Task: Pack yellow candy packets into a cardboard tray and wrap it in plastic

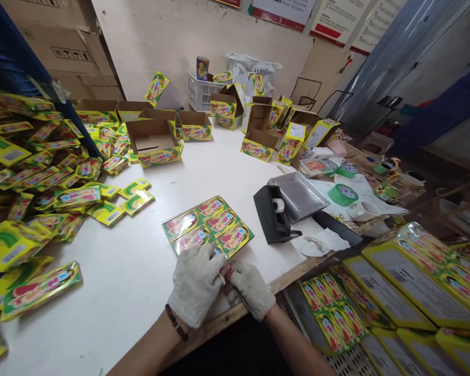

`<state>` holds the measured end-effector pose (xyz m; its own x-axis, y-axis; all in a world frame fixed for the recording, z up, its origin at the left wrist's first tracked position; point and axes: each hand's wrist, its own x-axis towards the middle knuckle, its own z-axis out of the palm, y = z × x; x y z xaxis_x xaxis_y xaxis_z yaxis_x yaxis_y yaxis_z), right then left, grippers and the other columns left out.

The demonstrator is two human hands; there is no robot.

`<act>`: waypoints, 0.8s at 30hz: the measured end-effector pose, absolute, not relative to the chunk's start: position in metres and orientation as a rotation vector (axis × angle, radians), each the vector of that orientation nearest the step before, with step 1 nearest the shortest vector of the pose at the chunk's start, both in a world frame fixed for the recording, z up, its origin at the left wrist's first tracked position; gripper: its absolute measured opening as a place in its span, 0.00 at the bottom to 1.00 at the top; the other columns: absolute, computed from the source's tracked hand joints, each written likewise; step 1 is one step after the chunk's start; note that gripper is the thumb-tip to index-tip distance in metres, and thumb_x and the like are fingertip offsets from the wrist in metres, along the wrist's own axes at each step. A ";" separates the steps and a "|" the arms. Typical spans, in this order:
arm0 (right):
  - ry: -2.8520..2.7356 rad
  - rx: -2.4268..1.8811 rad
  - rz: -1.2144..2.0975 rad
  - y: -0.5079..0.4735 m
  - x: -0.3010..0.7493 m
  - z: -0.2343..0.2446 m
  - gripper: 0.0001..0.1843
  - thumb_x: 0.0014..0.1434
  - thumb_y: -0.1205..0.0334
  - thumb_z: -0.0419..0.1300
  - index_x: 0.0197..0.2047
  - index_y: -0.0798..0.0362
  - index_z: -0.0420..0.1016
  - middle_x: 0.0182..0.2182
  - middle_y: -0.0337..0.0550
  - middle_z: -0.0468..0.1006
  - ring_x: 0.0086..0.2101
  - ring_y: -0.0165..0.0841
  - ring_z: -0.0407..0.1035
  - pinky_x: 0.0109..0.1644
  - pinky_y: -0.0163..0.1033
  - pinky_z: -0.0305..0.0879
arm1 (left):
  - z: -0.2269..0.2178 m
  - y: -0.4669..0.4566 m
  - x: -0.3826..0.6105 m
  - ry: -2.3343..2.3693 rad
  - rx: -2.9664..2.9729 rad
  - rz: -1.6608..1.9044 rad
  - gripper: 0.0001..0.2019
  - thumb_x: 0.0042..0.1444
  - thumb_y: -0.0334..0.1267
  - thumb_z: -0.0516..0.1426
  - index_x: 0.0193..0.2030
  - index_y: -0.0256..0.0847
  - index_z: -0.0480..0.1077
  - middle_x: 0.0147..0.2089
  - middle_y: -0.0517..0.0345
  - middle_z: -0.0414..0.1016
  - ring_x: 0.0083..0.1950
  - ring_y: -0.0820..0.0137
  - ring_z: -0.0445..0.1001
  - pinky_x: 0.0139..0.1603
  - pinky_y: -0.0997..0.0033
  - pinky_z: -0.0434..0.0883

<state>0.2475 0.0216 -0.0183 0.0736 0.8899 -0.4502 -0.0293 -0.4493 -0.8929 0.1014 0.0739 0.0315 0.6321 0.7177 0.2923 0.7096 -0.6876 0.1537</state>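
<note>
Reading the head camera feed, I see my left hand [195,284] and right hand [253,290], both in white knit gloves, drawn close together at the near edge of a printed card sheet [207,225]. The sheet lies flat on a white table [113,308]. The grip looks narrow, with the hands curled inward and meeting, but I cannot tell whether they pinch the sheet or something small. Right of the sheet sit a black tape dispenser [276,214] and a metal tray [297,196]. Left of it spreads a heap of yellow printed boxes [35,172]. Beyond it stand open cardboard cartons [152,141]. Nearer than the sheet, off to the right, yellow-edged card sheets [415,282] lie stacked.
</note>
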 end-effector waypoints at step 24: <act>-2.261 -1.364 -0.141 0.050 0.256 -0.011 0.32 0.57 0.63 0.59 0.65 0.52 0.62 0.64 0.58 0.62 0.66 0.54 0.48 0.63 0.67 0.49 | -0.009 0.069 0.028 0.878 2.583 1.246 0.11 0.61 0.27 0.52 0.40 0.40 0.76 0.45 0.48 0.75 0.45 0.69 0.77 0.40 0.74 0.76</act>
<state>0.2564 0.0496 -0.0111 -0.3789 0.8034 0.4594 0.8542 0.4946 -0.1603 0.0281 0.0690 -0.0090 0.4862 0.5607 0.6702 0.4424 -0.8194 0.3646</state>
